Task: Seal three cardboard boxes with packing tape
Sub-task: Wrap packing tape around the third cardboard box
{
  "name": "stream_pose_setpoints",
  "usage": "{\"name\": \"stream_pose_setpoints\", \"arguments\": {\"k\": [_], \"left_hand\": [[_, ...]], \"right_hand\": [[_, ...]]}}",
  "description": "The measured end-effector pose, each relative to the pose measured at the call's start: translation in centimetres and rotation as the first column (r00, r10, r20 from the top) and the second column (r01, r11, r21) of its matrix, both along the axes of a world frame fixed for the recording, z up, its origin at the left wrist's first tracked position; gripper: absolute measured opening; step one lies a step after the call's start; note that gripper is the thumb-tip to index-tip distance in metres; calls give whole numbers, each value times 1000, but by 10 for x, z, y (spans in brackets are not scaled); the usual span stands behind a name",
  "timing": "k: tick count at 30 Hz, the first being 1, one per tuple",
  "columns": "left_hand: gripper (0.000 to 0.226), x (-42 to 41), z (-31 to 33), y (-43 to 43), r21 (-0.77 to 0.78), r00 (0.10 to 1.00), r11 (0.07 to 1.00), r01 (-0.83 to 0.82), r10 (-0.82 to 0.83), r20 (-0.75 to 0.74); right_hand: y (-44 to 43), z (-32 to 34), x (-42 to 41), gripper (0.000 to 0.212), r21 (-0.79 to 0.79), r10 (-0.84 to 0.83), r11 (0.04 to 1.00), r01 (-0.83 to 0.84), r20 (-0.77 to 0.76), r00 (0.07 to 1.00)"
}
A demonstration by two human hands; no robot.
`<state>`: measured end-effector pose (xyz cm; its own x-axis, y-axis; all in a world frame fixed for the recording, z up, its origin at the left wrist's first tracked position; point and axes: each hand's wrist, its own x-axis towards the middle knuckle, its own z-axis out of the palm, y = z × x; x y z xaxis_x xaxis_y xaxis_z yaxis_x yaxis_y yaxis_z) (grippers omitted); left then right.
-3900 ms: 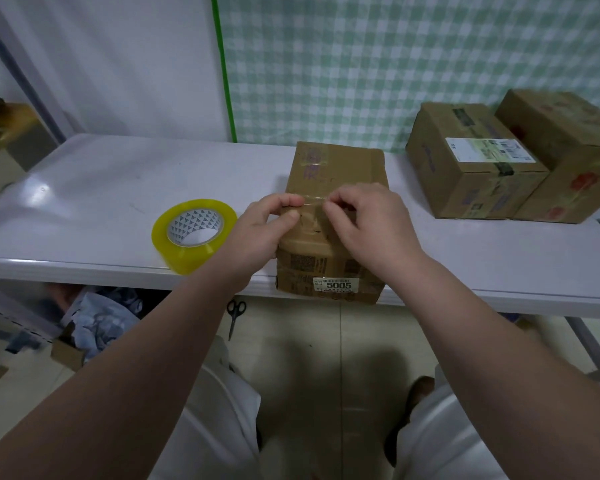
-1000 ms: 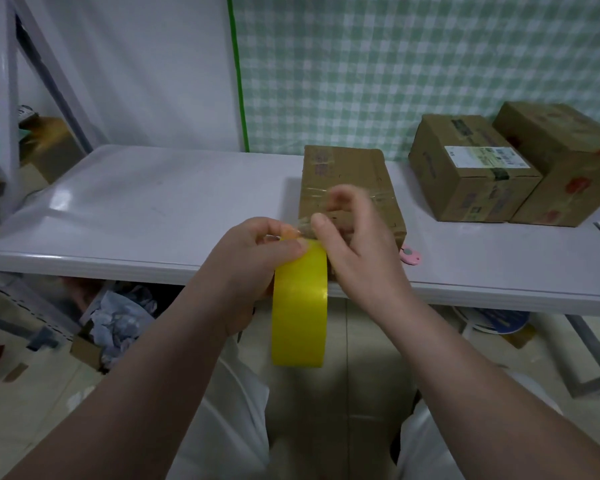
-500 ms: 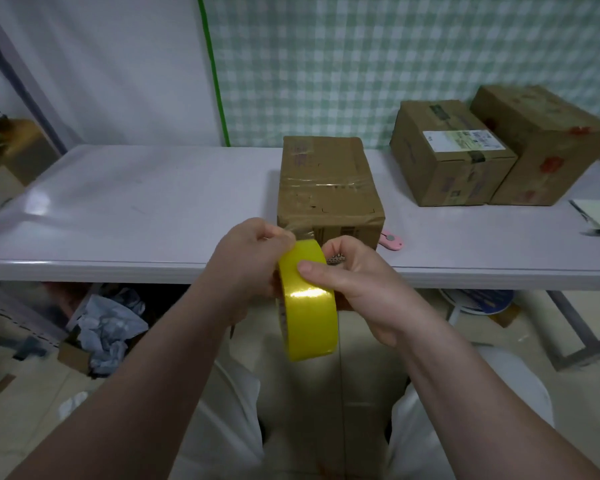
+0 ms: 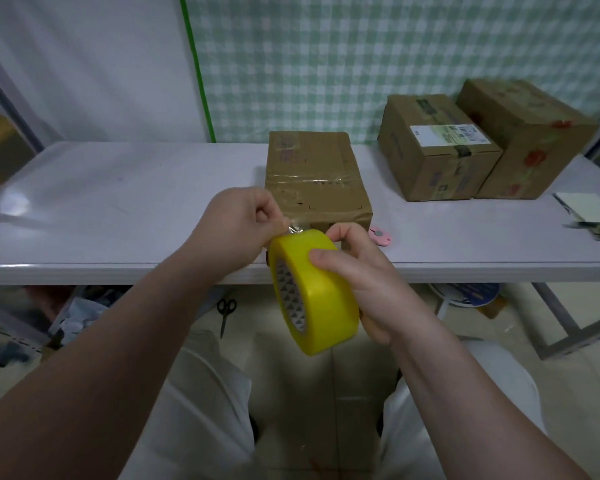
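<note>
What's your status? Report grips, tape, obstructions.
Left grip pinches loose tape end. Right grip holds round yellow packing-tape roll. Nearest brown cardboard box bears one clear strip across top. Nothing between roll and box.

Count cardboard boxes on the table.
3. The taped box sits midway along the table, near its front edge. The labelled box stands at rear right. The third box stands beside it, farther right. Any box beyond the frame's edges would not show.

First box sat mid-bench, second box back-right of it, third box just beside that, scissors under the bench.
</note>
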<state>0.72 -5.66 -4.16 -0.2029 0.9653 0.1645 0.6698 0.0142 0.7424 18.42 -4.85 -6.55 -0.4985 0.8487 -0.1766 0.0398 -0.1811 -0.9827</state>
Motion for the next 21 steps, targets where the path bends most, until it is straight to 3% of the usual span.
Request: {"name": "stream_pose_setpoints", "arguments": {"k": [4,7,10,13,15,17,21], "left_hand": [[20,-5,19,15,44,999,999,-28,27,29],[16,-7,25,26,-6,999,999,35,-35,33],[14,-12,26,33,-120,976,988,99,-73,208],[15,-21,28,34,-247,885,947,204,-70,460],[15,-26,28,32,-289,853,920,264,-83,515],[12,-28,24,31,-274,892,929,250,-110,438],[12,-23,21,35,-133,990,985,110,-97,102]], "right_hand": [[5,7,-9,24,63,-102,993,100,22,995],[6,8,-16,31,69,-154,986,149,64,986],[7,10,-20,35,57,-181,983,177,75,981],[7,7,-17,35,63,-170,984,164,95,981],[6,3,-14,34,36,-133,991,131,87,987],[4,0,-12,31,0,-104,995,104,81,991],[3,0,-18,33,20,-144,989,143,77,986]]}}
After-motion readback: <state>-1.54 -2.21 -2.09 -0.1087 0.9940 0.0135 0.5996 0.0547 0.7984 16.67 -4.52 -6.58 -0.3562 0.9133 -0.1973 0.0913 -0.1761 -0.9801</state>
